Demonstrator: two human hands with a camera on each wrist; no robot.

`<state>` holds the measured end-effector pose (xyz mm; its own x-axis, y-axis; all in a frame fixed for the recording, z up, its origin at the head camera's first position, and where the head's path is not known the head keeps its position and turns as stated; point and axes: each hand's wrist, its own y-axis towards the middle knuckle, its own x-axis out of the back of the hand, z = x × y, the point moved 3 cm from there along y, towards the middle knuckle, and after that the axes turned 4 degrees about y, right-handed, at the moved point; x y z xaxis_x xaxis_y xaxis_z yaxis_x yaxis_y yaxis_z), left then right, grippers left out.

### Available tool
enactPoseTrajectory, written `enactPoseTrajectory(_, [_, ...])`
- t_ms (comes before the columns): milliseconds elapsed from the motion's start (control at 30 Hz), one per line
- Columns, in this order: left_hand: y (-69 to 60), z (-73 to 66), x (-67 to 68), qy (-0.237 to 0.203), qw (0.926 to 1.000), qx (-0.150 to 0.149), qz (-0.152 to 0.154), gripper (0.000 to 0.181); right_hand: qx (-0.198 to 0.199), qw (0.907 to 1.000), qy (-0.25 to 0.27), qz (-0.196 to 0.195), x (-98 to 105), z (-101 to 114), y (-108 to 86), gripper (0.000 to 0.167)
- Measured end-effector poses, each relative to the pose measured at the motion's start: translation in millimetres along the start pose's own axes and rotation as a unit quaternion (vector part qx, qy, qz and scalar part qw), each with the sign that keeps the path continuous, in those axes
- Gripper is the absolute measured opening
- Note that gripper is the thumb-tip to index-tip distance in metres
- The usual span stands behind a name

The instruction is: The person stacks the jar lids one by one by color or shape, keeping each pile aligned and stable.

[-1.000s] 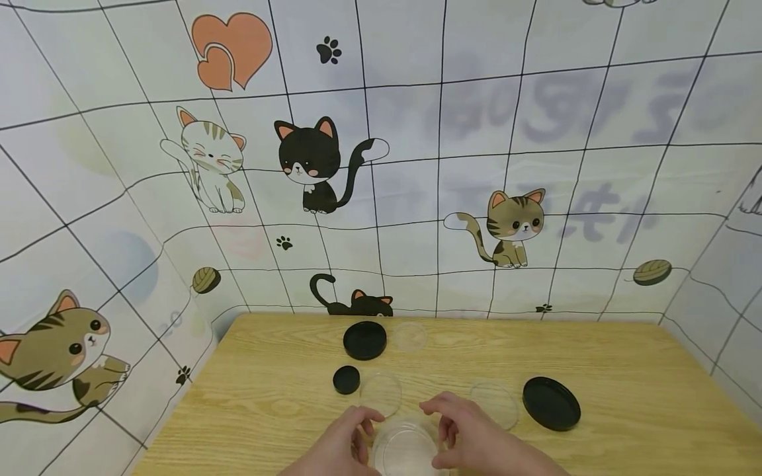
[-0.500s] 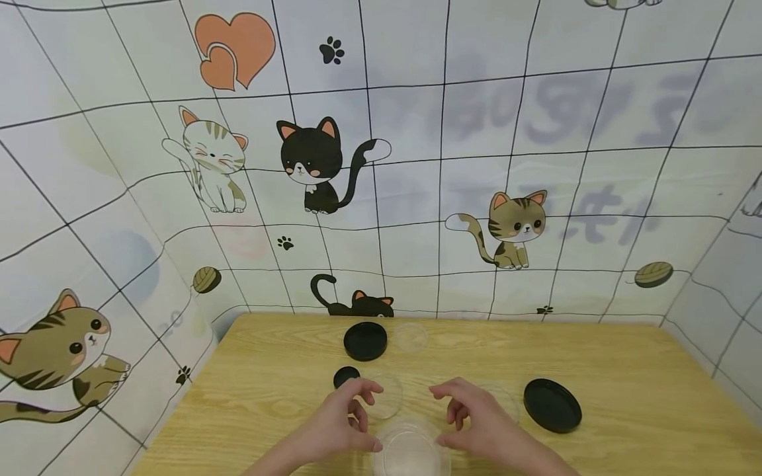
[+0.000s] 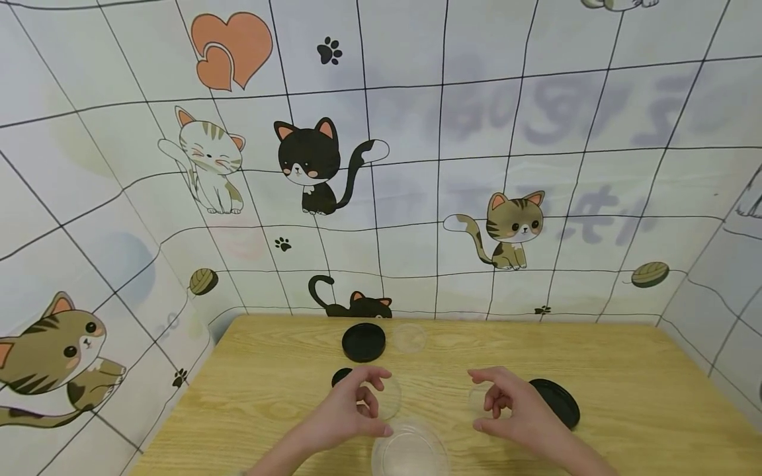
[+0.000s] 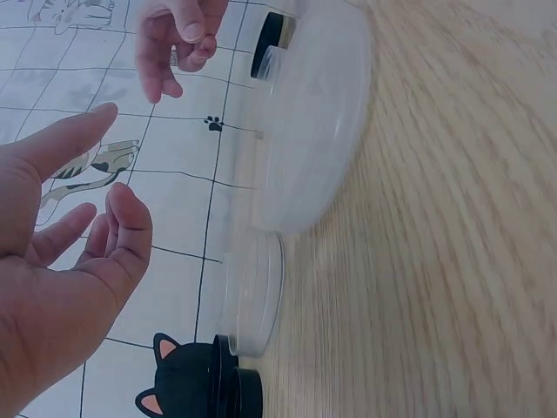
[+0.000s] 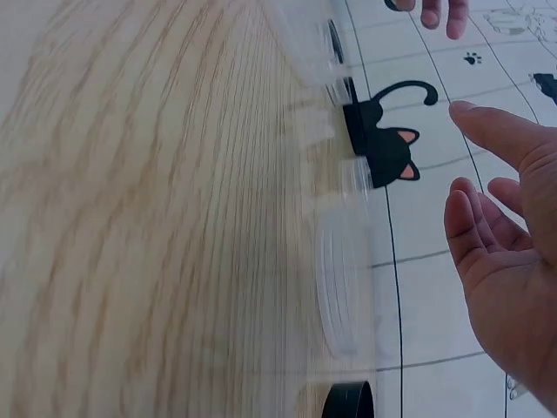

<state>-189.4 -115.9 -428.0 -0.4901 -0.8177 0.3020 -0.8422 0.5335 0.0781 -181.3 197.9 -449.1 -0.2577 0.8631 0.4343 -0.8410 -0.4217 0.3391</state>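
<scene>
A clear round plastic container [image 3: 411,453] sits at the table's near edge, between and below my hands. My left hand [image 3: 348,410] hovers just left of it with fingers bent loosely and nothing held. My right hand [image 3: 518,410] is farther off to the right, also holding nothing, its thumb and forefinger apart. Behind the left fingers lies a clear disc-like piece [image 3: 389,396], and a small black lid [image 3: 342,377] is partly covered by that hand. The right hand hides part of a large black lid [image 3: 556,403] and most of another clear piece [image 3: 478,396]. In the left wrist view the container [image 4: 318,122] stands on the table.
At the back of the wooden table [image 3: 286,370] lie another black lid [image 3: 364,342] and a faint clear disc [image 3: 410,338]. A cat-patterned cloth [image 3: 411,251] rises behind the table and along its sides.
Both hands have come away from the clear container and lifted. The right hand has moved to the right, widening the space between them. The container stays where it was.
</scene>
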Motion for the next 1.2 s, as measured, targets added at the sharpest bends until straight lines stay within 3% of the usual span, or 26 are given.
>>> enactPoseTrajectory(200, [12.8,-0.2,-10.2,-0.003,1.0000,-0.007,-0.005,0.066,-0.008,0.9997,-0.019,-0.013,18,-4,-7.4,0.063])
enactPoseTrajectory(500, [33.1,1.4,-34.9,-0.033,0.9995,-0.004,0.003,0.068,-0.031,0.9987,-0.039,0.002,33,-17,-16.0,0.076])
enactPoseTrajectory(800, [64.6,9.2,-62.7,-0.021,0.9993,0.023,0.019,0.069,-0.098,0.9943,-0.033,0.024,36,-31,-23.9,0.088])
enactPoseTrajectory(1000, [85.5,16.7,-81.1,-0.025,0.9984,0.042,0.030,0.070,-0.121,0.9899,-0.072,-0.016,31,-33,-29.0,0.091])
enactPoseTrajectory(1200, [99.0,22.1,-88.3,-0.016,0.9988,0.035,0.031,0.071,-0.145,0.9839,-0.095,-0.041,23,-31,-31.8,0.093])
